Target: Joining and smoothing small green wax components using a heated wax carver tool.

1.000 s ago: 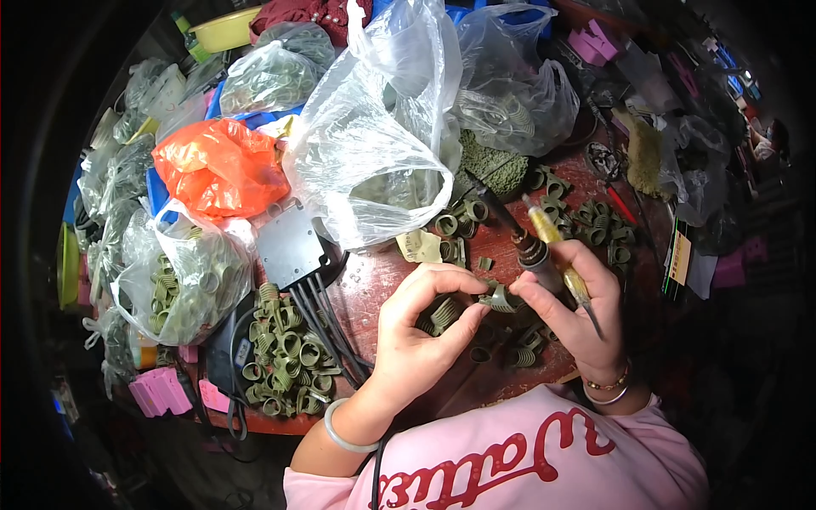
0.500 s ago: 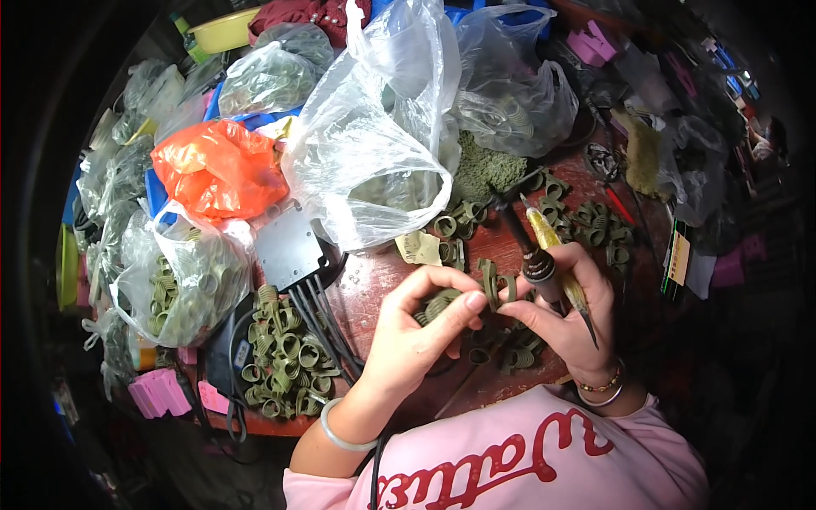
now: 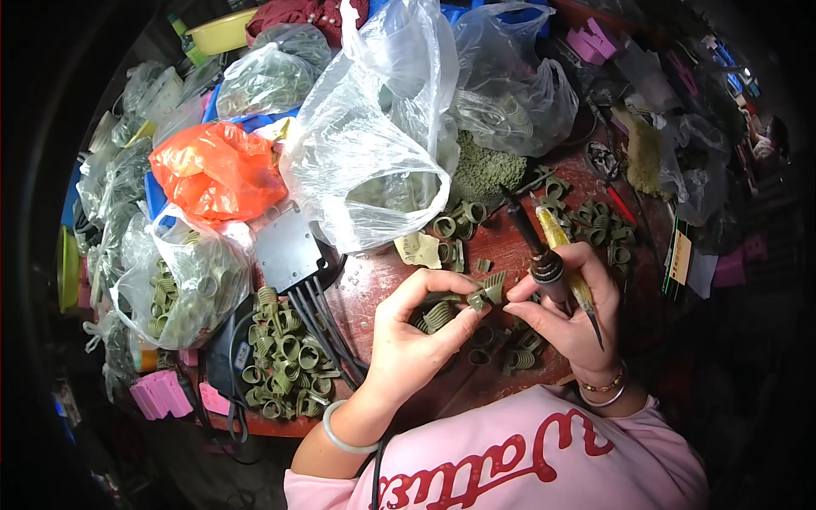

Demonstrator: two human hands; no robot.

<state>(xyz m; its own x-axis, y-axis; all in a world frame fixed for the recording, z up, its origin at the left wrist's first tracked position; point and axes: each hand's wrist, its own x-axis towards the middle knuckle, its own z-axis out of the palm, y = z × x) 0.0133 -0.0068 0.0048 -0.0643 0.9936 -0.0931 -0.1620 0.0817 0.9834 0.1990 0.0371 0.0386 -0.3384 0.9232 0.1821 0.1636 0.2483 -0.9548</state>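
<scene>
My left hand (image 3: 404,327) pinches an olive-green ribbed part (image 3: 490,291) between thumb and index finger. Another ribbed green part (image 3: 439,317) shows within the curl of that hand; whether the lower fingers grip it I cannot tell. In my right hand (image 3: 588,319) are two tools side by side: a dark-handled tool (image 3: 546,270) resembling a soldering iron, and a slim pointed tool with a yellow wrapped grip (image 3: 557,234). The right thumb and fingertips are just right of the pinched part, apart from it. A small green bit (image 3: 484,265) lies beyond the left fingertips.
Loose green parts heap at left (image 3: 287,357) and right (image 3: 599,225) on the red table (image 3: 374,285). A grey metal box (image 3: 289,248) with cables stands left of my hands. Clear plastic bags (image 3: 374,136), an orange bag (image 3: 219,172) and green granules (image 3: 486,170) fill the far side.
The pinched part has turned in my left fingers, its ribbed side now facing up and right. My right fingertips have drawn back from it, and both tools have shifted slightly right.
</scene>
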